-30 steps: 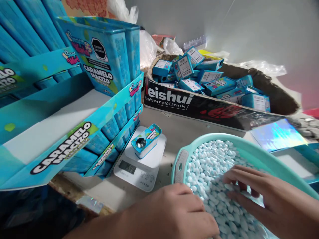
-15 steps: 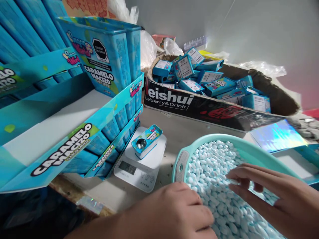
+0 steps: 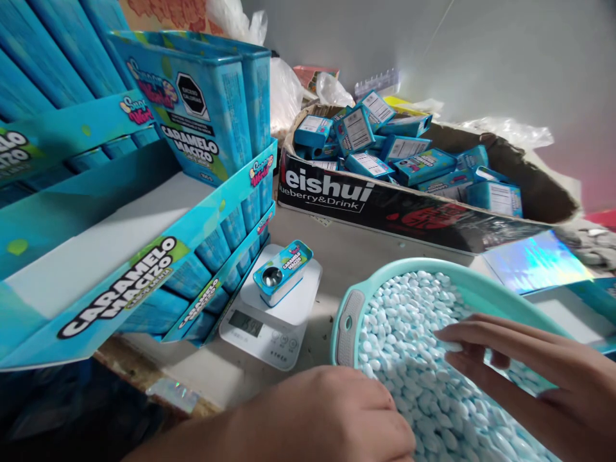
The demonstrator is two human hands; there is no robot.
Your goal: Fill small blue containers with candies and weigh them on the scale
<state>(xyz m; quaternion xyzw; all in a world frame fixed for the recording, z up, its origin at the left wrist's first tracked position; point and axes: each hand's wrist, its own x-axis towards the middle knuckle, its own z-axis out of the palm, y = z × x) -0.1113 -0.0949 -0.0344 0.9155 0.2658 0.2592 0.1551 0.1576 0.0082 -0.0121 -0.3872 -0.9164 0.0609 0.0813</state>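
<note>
A turquoise plastic basin (image 3: 385,277) holds a heap of small pale-blue and white candies (image 3: 409,314). Over its right part, my right hand (image 3: 524,372) pinches what looks like one candy between thumb and fingertips. My left hand (image 3: 332,417) is at the basin's near left rim, fingers curled under; whatever they may hold is hidden. To the left, a white digital scale (image 3: 283,340) carries a blue tin (image 3: 283,273) labelled "Caramelo Macizo", lying with a round dark opening on top. The display digits are blurred.
Stacked blue display boxes (image 3: 144,282) of tins stand on the left, with two large tins (image 3: 192,115) upright in the top one. Behind the basin, a black cardboard box (image 3: 332,196) holds several blue tins. An iridescent blue carton (image 3: 534,260) lies at the right.
My left hand has shifted slightly downward and its fingers are curled a little more. My right hand has barely moved. The tin on the scale stays put.
</note>
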